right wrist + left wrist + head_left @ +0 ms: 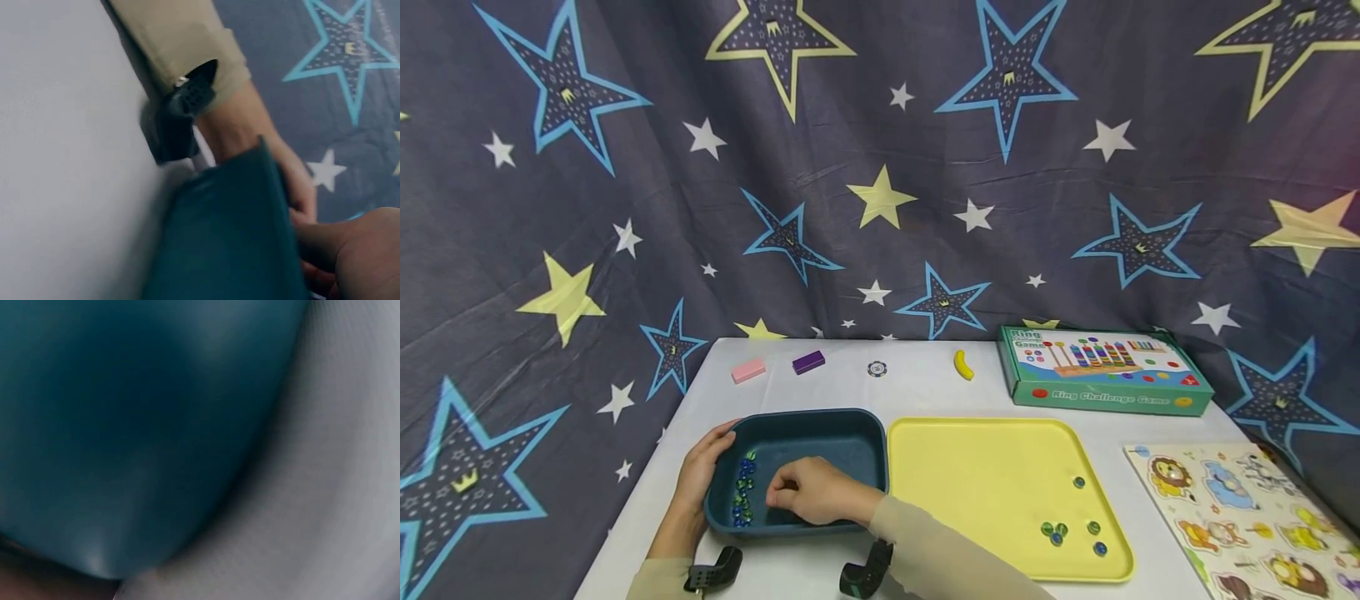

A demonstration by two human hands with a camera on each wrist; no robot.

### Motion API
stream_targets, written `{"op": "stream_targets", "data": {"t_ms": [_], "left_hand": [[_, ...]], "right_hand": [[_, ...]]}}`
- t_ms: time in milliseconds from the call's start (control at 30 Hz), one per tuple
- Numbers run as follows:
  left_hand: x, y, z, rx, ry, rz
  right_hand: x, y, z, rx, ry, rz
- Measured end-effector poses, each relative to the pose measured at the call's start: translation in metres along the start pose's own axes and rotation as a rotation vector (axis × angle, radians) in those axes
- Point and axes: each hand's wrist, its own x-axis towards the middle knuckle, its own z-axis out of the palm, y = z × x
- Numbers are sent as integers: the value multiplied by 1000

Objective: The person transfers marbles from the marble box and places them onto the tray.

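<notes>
A dark teal bin [808, 421] stands at the left of the table, with several blue and green glass marbles [744, 487] in a narrow band along its left side. My left hand [700, 475] grips the bin's left rim. Over the bin's middle is my right hand [820, 492], fingers curled and thumb near the forefinger, just right of the marbles; I cannot tell whether a marble is between the fingertips. The left wrist view is mostly the bin's outer wall [144, 425]. In the right wrist view, the bin wall [231, 231] partly hides the right hand [369, 250].
Right of the bin lies a yellow tray [977, 483] with several marbles [1057, 533] at its right. Behind are a pink block [748, 371], purple block [808, 362], poker chip [877, 368], toy banana [963, 365] and green game box [1108, 400]. An animal puzzle board [1247, 517] lies far right.
</notes>
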Motion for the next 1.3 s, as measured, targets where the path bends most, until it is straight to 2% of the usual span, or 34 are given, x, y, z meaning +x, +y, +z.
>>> {"op": "stream_targets", "data": {"t_ms": [233,333,667,967,1067,1200,1300], "left_hand": [[0,0,0,26,13,31],[0,-1,0,37,15,49],[0,0,-1,6,5,60],[-1,1,-1,10,7,25],[-4,5,1,3,7,16],[-10,14,5,7,9,1],[-8,12,4,20,13,-6]], "right_hand": [[-28,5,-27,134,101,-74],[-38,9,-37,184,160,-79],[-65,25,-68,295,282,4],[-73,53,-86,360,398,105],[-76,58,-92,369,443,112],[-81,65,-100,351,506,167],[-84,78,-104,309,536,218]]}}
